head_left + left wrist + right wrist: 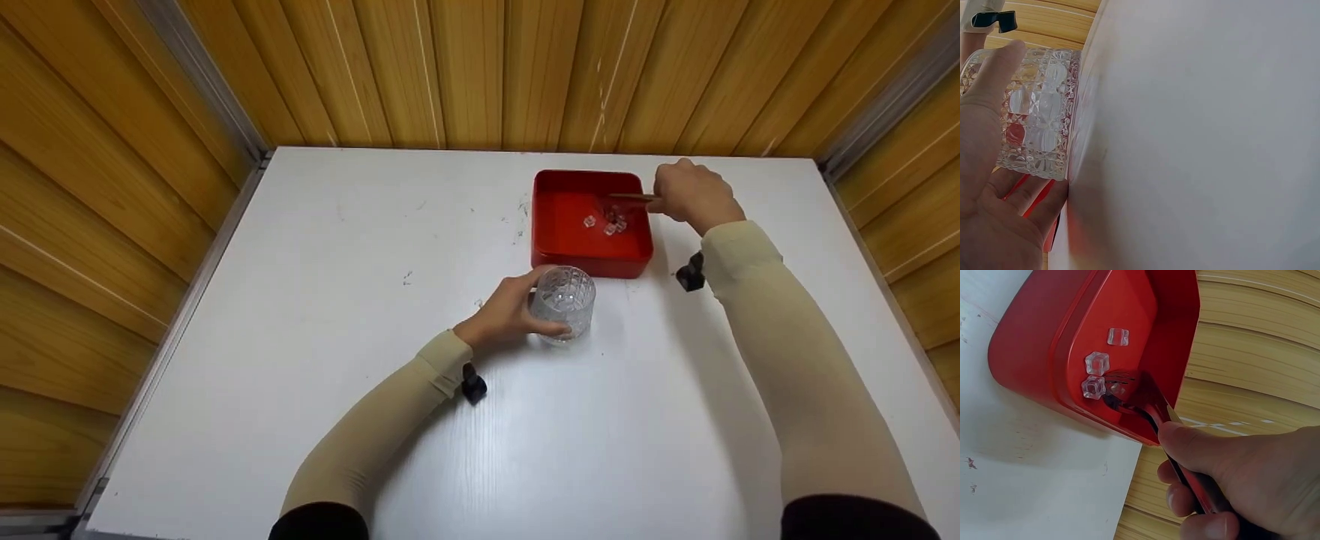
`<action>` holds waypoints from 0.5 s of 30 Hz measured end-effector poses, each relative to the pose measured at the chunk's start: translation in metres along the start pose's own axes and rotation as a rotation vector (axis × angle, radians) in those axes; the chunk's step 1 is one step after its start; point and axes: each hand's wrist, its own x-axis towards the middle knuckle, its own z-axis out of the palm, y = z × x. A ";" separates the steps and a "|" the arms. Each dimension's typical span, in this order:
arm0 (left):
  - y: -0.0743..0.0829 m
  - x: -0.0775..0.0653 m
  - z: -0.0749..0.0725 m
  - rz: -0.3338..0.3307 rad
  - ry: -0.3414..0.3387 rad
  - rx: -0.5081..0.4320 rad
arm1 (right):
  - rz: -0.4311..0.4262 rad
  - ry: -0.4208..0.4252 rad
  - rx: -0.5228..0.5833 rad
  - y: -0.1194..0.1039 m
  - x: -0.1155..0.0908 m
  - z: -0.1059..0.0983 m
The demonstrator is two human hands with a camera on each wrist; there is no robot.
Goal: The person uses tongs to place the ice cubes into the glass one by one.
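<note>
My left hand (514, 307) holds a clear cut-glass tumbler (564, 300) upright on the white table, thumb on the near side and fingers on the far side. In the left wrist view, the glass (1039, 112) shows a faceted pattern. My right hand (694, 193) grips a pair of shiny metal tongs (1154, 402), their tips down inside a red square box (592, 262). Several clear ice-like cubes (609, 228) lie in the box. One small cube (1117, 388) sits right at the tongs' tips, partly hidden by them.
The white table (337, 300) runs back to wood-panelled walls (472, 75) on three sides. The box stands just beyond the glass, toward the back right. Small dark scuffs mark the tabletop. A black wrist device (691, 271) hangs below the right cuff.
</note>
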 end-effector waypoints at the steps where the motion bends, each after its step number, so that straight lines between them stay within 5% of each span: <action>1: 0.000 0.000 0.000 0.000 -0.003 -0.004 | 0.001 0.001 -0.001 0.002 0.000 0.000; 15: 0.000 -0.001 0.000 -0.041 -0.003 -0.049 | -0.047 0.010 0.043 0.016 -0.012 -0.004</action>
